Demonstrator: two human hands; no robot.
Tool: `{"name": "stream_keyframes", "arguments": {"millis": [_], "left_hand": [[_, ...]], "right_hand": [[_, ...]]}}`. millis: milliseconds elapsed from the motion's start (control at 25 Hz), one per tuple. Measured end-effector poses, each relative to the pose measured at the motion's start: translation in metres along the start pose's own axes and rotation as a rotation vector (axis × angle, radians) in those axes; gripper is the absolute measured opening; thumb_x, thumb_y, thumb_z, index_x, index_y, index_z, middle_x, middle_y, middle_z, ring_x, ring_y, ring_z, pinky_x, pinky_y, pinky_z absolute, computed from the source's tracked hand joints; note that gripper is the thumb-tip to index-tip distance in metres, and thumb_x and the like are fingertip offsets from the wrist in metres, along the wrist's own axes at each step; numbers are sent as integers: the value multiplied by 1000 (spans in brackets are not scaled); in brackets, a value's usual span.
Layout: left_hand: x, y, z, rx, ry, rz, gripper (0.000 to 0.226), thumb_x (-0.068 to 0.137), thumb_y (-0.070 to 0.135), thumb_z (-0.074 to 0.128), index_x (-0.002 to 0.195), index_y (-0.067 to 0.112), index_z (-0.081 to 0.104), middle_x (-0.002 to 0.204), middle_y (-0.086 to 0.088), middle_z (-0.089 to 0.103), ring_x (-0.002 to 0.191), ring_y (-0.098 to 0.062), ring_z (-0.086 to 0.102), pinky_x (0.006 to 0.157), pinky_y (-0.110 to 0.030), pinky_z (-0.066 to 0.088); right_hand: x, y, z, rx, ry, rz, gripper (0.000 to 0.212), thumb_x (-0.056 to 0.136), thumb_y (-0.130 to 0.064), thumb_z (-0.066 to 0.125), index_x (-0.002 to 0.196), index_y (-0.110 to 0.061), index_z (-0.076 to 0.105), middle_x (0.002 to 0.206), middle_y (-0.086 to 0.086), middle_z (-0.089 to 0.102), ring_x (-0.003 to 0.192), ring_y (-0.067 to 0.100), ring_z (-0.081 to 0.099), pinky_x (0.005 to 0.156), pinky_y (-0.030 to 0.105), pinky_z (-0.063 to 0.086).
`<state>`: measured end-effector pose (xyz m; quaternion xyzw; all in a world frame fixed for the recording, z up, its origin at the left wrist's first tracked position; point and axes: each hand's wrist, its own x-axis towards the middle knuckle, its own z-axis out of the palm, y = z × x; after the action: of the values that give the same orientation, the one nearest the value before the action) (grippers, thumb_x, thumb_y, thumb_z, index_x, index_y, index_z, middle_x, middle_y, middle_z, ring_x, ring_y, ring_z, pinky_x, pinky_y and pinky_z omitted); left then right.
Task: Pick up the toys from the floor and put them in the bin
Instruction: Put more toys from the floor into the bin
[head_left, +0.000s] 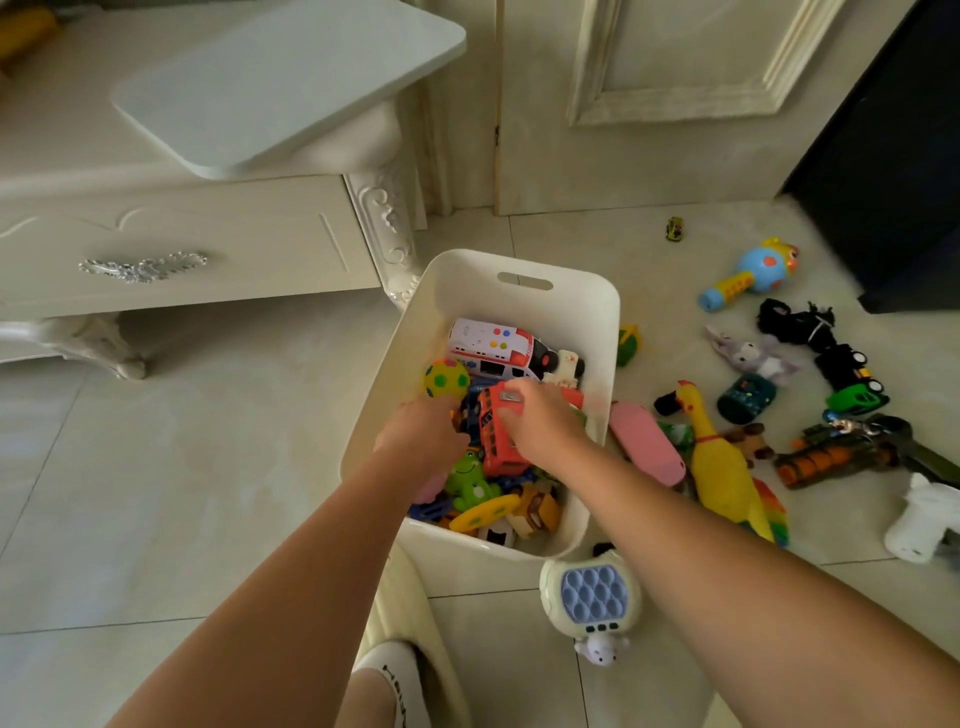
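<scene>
A cream carved cabinet bears a silver drawer handle; right of the cabinet stands a panelled door; farther right, a dark unit.

Smooth matt white plastic on the bin. Glossy polished tile across the floor. Shiny yellow rubber on the chicken, soft plush on the purple rabbit, glossy hard plastic on the red bus. Glinting silvery metal on the drawer handle.
</scene>
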<state>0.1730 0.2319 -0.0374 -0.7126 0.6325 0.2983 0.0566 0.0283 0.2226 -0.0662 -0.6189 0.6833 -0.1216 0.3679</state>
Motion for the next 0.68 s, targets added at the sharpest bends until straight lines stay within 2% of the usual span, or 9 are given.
{"name": "stream_keyframes", "arguments": {"millis": [120, 200, 280, 360, 400, 520, 560, 640, 680], "left_hand": [[-5, 44, -15, -239, 132, 167, 39, 93, 23, 53, 131, 23, 56, 128, -2, 61, 112, -22, 59, 90, -31, 47], [-21, 76, -16, -357, 282, 299, 34, 91, 16, 52, 124, 22, 61, 117, 1, 62, 101, -18, 61, 84, -28, 48], [-41, 104, -2, -413, 371, 453, 31, 89, 11, 51, 116, 20, 64, 108, 3, 60, 90, -13, 58, 78, -25, 46], [-57, 127, 22, -405, 290, 612, 31, 86, 6, 51, 112, 18, 65, 106, 0, 60, 88, -13, 56, 78, -28, 49], [-63, 135, 36, -390, 203, 667, 33, 85, 4, 50, 112, 17, 65, 109, -2, 60, 91, -15, 58, 81, -31, 51], [-66, 148, 75, -321, -124, 636, 44, 86, 1, 48, 126, 18, 58, 129, -8, 53, 114, -22, 57, 97, -34, 47], [-64, 147, 85, -305, -214, 572, 47, 88, 3, 49, 131, 20, 54, 136, -8, 49, 121, -22, 53, 100, -31, 45], [-57, 142, 100, -303, -337, 436, 52, 89, 6, 49, 138, 22, 46, 144, -7, 43, 127, -23, 48, 102, -28, 41], [-54, 140, 105, -304, -375, 378, 53, 90, 7, 48, 141, 23, 43, 145, -8, 41, 128, -24, 47, 103, -30, 41]], "right_hand": [[-19, -9, -41, 371, 290, -59, 30, 99, -18, 43, 125, -19, 58, 110, -4, 60, 98, 12, 58, 79, 25, 46], [-29, 5, -61, 543, 466, 14, 24, 95, -12, 44, 110, -20, 61, 92, -7, 61, 82, 13, 58, 66, 23, 44], [-37, 39, -70, 549, 526, 153, 17, 95, -14, 44, 95, -20, 60, 92, -1, 62, 82, 18, 58, 68, 26, 44], [-43, 89, -64, 383, 376, 303, 19, 97, -19, 43, 82, -20, 55, 91, 4, 58, 85, 21, 54, 71, 30, 41], [-48, 116, -52, 282, 214, 385, 22, 98, -20, 41, 80, -17, 53, 86, 7, 54, 84, 22, 50, 68, 29, 38], [-75, 173, -13, 125, -170, 585, 18, 90, -21, 51, 78, -10, 43, 71, 3, 38, 76, 21, 44, 59, 24, 35], [-87, 183, -1, 184, -205, 647, 23, 82, -29, 59, 88, -11, 45, 77, 4, 45, 79, 22, 48, 65, 24, 39], [-103, 194, 20, 309, -249, 721, 56, 78, -39, 69, 121, -8, 51, 114, 11, 59, 106, 25, 57, 84, 29, 47], [-107, 195, 29, 364, -265, 730, 71, 80, -37, 71, 137, -6, 42, 132, 12, 53, 120, 25, 53, 92, 30, 46]]}}
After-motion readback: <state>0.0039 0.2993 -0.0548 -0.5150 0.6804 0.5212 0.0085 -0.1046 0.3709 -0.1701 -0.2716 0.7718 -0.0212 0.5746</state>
